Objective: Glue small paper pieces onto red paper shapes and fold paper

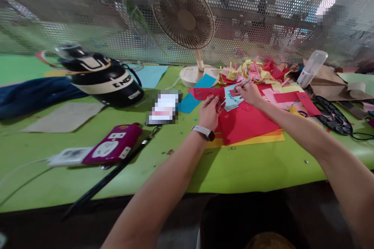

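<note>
My right hand (pixel 249 92) is closed around a thin, silvery pen-like tool (pixel 244 82), too small to identify. Its tip end is by a light blue paper (pixel 232 103) dotted with small blue bits. To the left, my left hand (pixel 209 113), with a watch at the wrist, has curled fingers at the lower edge of a red paper strip (pixel 200 93) carrying blue bits. Its fingertips partly hide what they grip. Beneath both hands lies a larger red sheet (pixel 248 126) over orange and yellow sheets (pixel 274 137). Blue paper (pixel 187 104) pokes out beside the strip.
A fan (pixel 187 19) stands behind the papers, near folded paper pieces (pixel 254 71) and a clear bottle (pixel 312 68). Leftward are a phone (pixel 164 107), a purple power bank (pixel 112 144) and a black jug (pixel 108 85). A black coiled object (pixel 333 114) lies right.
</note>
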Demonstrator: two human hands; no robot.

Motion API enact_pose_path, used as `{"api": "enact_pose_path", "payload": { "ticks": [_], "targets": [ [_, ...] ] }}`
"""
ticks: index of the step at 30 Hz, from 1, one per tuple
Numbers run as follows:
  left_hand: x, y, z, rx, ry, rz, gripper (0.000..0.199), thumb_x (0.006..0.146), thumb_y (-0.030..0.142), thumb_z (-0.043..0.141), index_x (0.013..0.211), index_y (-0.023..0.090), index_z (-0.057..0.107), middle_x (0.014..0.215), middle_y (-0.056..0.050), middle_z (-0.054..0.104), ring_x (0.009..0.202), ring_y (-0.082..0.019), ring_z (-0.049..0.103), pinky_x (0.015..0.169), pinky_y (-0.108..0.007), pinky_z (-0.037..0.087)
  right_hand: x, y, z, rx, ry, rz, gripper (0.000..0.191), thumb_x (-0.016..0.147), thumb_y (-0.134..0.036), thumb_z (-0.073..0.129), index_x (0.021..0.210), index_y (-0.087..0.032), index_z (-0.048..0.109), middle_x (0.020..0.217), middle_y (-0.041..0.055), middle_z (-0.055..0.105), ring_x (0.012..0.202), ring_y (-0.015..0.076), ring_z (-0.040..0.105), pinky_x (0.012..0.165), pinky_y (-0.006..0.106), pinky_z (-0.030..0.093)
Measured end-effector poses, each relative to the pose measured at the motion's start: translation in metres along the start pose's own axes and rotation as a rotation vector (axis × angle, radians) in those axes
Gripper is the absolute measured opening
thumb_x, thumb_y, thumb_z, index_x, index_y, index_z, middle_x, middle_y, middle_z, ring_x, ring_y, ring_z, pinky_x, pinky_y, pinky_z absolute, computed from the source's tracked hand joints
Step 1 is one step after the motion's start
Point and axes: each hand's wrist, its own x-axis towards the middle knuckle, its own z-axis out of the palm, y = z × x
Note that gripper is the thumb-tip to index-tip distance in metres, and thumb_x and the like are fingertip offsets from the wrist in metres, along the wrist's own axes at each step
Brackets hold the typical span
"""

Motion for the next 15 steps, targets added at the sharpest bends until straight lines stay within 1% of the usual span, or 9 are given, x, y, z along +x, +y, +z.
{"api": "enact_pose_path", "payload": {
  "ticks": [3,5,7,9,11,15],
  "targets": [
    [-0.007,-0.001,0.001,0.013,-0.047,-0.073,0.014,0.081,0.005,0.061,0.074,0.016,0.057,0.066,-0.001,0.067,0.067,-0.014,0.071,0.077,-0.03,0.058,-0.016,-0.001,-0.021,0.117,0.05,-0.038,0.02,0.092,-0.029,0.055,0.092,-0.013,0.067,0.084,0.0077,0.074,0.079,0.0172,0.073,0.072,0.025,0.057],
    [-0.014,-0.003,0.002,0.044,-0.134,-0.135,0.012,0.08,0.007,0.064,0.074,0.015,0.058,0.067,-0.004,0.068,0.069,-0.016,0.072,0.078,-0.03,0.059,-0.032,-0.001,-0.032,0.202,0.059,-0.068,0.021,0.092,-0.029,0.054,0.092,-0.013,0.067,0.084,0.0079,0.074,0.079,0.0187,0.074,0.071,0.026,0.058],
    [-0.023,-0.006,0.003,0.058,-0.224,-0.183,0.009,0.079,0.007,0.066,0.074,0.013,0.06,0.071,-0.007,0.07,0.071,-0.017,0.072,0.079,-0.03,0.058,-0.05,0.0,-0.038,0.242,0.058,-0.106,0.021,0.092,-0.029,0.052,0.093,-0.013,0.066,0.085,0.0083,0.074,0.081,0.0197,0.074,0.073,0.029,0.059],
    [-0.031,-0.009,0.005,0.058,-0.273,-0.22,0.009,0.078,0.007,0.068,0.073,0.011,0.062,0.073,-0.008,0.07,0.072,-0.017,0.072,0.08,-0.03,0.058,-0.067,0.002,-0.041,0.22,0.073,-0.158,0.021,0.091,-0.029,0.052,0.094,-0.014,0.066,0.088,0.0093,0.074,0.083,0.0209,0.073,0.075,0.032,0.059],
    [-0.037,-0.011,0.006,0.058,-0.296,-0.242,0.009,0.076,0.006,0.07,0.073,0.011,0.063,0.074,-0.007,0.07,0.073,-0.017,0.073,0.081,-0.031,0.058,-0.08,0.004,-0.041,0.16,0.093,-0.192,0.021,0.09,-0.03,0.052,0.094,-0.015,0.066,0.091,0.0095,0.074,0.085,0.0218,0.072,0.077,0.034,0.058],
    [-0.039,-0.013,0.006,0.078,-0.295,-0.261,0.009,0.074,0.007,0.071,0.072,0.012,0.063,0.073,-0.006,0.07,0.073,-0.019,0.073,0.083,-0.033,0.058,-0.092,0.009,-0.037,0.123,0.094,-0.208,0.022,0.09,-0.032,0.051,0.093,-0.016,0.067,0.09,0.0084,0.074,0.083,0.0206,0.072,0.076,0.033,0.057]
  ]
}}
